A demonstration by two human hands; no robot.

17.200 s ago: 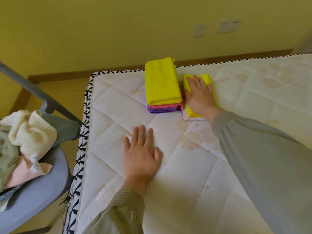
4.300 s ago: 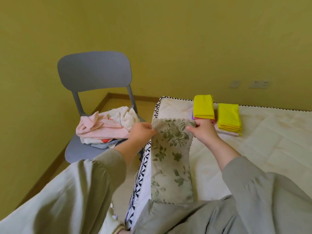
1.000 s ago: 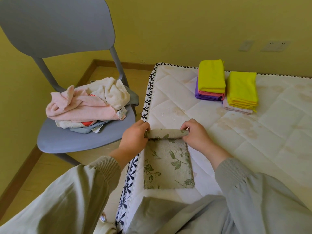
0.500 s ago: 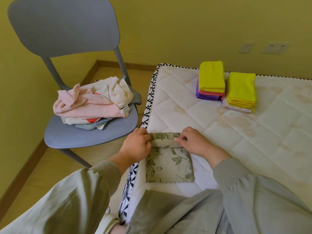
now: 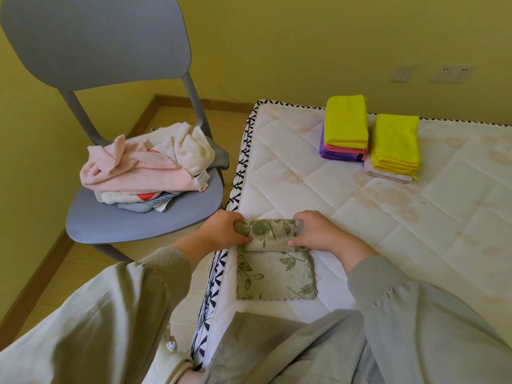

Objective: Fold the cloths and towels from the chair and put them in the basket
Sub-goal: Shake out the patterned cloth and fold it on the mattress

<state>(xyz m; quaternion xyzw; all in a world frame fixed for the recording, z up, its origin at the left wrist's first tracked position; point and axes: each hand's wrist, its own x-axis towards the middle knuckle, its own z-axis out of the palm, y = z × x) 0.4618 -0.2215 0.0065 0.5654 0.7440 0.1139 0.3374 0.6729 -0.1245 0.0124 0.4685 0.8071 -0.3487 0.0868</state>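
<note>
Green-leafed cloth [image 5: 275, 270], napped and rectangular, lies flat at the near corner of your quilted white mattress [image 5: 388, 217]. Your left hand [image 5: 224, 231] and right hand [image 5: 318, 234] each pinch an end of its rolled far edge, thumbs beneath and fingers curled over. Rumpled towels [image 5: 149, 164] sit heaped on the grey plastic chair [image 5: 110, 223].

Head view: close, forward-down over mattress [image 5: 388, 217] corner.
</note>
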